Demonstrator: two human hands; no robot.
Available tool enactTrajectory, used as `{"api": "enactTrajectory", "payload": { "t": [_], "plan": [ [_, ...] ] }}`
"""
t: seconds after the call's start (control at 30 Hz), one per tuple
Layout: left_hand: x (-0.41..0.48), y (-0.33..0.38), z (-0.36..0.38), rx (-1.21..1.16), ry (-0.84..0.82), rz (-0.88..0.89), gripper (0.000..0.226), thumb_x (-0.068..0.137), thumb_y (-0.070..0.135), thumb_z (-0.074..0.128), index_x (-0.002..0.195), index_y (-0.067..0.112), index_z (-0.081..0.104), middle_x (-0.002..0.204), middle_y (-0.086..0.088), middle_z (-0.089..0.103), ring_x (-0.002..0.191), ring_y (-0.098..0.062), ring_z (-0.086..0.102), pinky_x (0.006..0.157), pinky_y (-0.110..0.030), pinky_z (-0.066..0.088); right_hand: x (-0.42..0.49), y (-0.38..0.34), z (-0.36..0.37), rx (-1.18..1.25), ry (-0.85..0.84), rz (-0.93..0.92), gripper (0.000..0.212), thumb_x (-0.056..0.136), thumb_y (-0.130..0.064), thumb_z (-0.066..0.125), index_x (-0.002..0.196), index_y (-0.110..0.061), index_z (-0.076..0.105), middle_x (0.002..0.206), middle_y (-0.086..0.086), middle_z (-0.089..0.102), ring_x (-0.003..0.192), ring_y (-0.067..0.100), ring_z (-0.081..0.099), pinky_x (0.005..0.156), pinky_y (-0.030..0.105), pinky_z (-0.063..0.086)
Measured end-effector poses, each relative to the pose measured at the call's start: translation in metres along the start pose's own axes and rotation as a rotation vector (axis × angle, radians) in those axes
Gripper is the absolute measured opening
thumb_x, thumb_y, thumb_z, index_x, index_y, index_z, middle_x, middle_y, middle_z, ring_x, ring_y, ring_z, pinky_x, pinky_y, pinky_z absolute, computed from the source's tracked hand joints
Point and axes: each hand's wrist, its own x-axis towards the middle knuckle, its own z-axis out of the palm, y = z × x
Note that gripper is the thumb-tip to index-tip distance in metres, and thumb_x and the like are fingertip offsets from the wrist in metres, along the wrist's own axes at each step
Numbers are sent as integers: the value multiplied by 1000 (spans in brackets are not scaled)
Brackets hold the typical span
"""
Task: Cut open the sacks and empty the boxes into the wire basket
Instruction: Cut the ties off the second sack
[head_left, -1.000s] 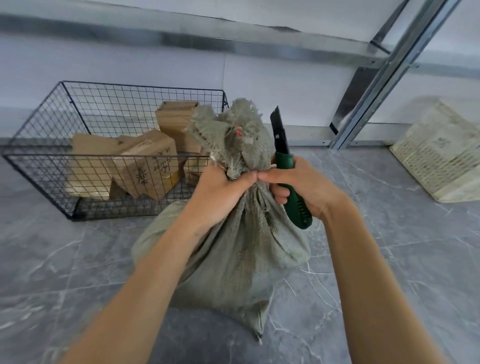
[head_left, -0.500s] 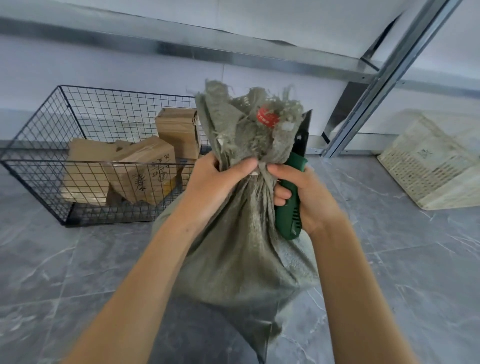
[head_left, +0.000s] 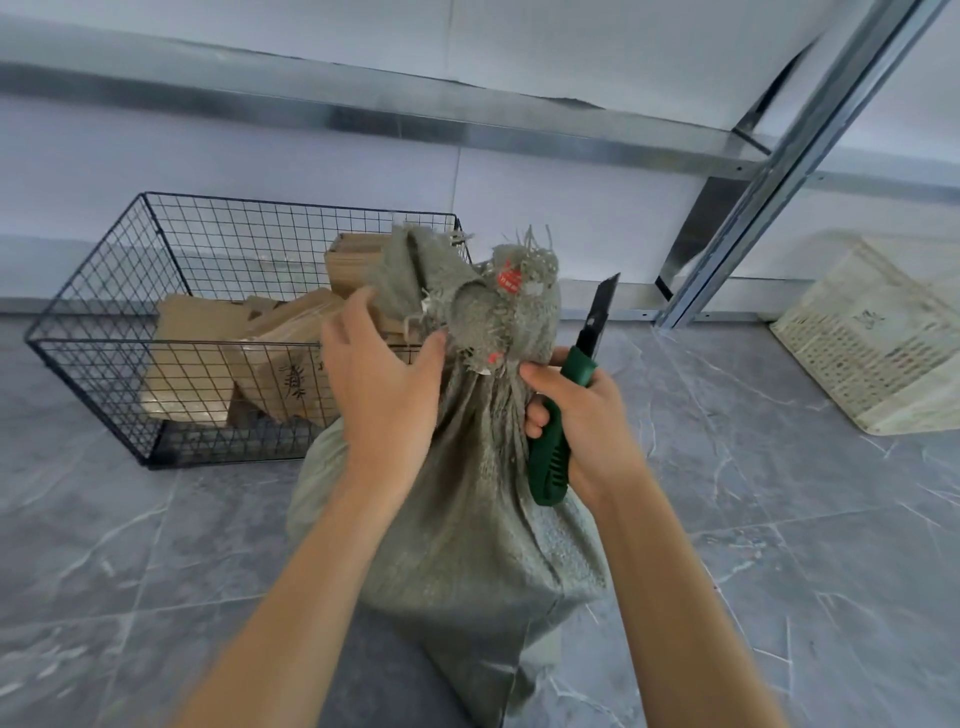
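The wire basket (head_left: 98, 340) already holds several boxes (head_left: 291, 374). My left hand (head_left: 382, 395) rests open against the bunched top of the sack (head_left: 467, 530), which stands in front of the basket, seemingly uncut. My right hand (head_left: 592, 431) grips the knife (head_left: 550, 457), blade up.

Grey-green woven sack (head_left: 467, 519) stands upright, its bunched neck touching the right hand (head_left: 587, 421), frayed top with red tag above the grip. Green-handled knife (head_left: 581, 358) in that fist, blade up, beside the neck. Black wire basket (head_left: 104, 341) left of and beyond the grip, brown boxes (head_left: 280, 374) tumbled inside.
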Motion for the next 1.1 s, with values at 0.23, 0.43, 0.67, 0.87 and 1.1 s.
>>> {"api": "enactTrajectory", "payload": {
  "t": [0.23, 0.43, 0.67, 0.87, 1.1],
  "plan": [
    [-21, 34, 3, -221, -251, 46, 11, 95, 15, 51, 89, 16, 60, 76, 1, 64, 55, -7, 59, 53, -20, 48, 1, -5, 1, 31, 83, 17, 17, 90, -2, 56, 96, -19, 54, 47, 2, 48, 43, 17, 45, 47, 28, 39],
    [-22, 32, 15, -300, -302, -107, 14, 94, 24, 53, 86, 21, 63, 82, -1, 68, 77, -14, 67, 79, -43, 56, -3, -11, 1, -53, -62, -33, 18, 90, 0, 51, 76, -8, 59, 53, 11, 46, 43, 19, 41, 43, 26, 36],
    [-25, 42, 14, -393, -399, -204, 18, 94, 38, 50, 84, 29, 61, 82, 0, 69, 75, -11, 67, 76, -36, 56, -2, -9, 1, -133, -152, 91, 41, 83, -52, 52, 67, -15, 60, 52, 7, 47, 43, 20, 39, 47, 30, 34],
    [-31, 41, 15, -410, -554, -80, 7, 94, 27, 55, 98, 28, 60, 81, -5, 70, 62, -19, 67, 60, -19, 55, -2, -12, -4, -143, -119, 51, 51, 90, -59, 46, 56, -25, 64, 49, 7, 46, 40, 19, 38, 45, 29, 33],
    [-28, 28, 17, -302, -579, 14, 25, 90, 25, 57, 114, 31, 57, 115, 3, 61, 104, -8, 60, 90, -32, 52, -6, -19, 5, -104, -108, -16, 26, 83, -40, 65, 86, -14, 67, 63, -3, 64, 52, 10, 55, 49, 25, 44]
  ]
}}
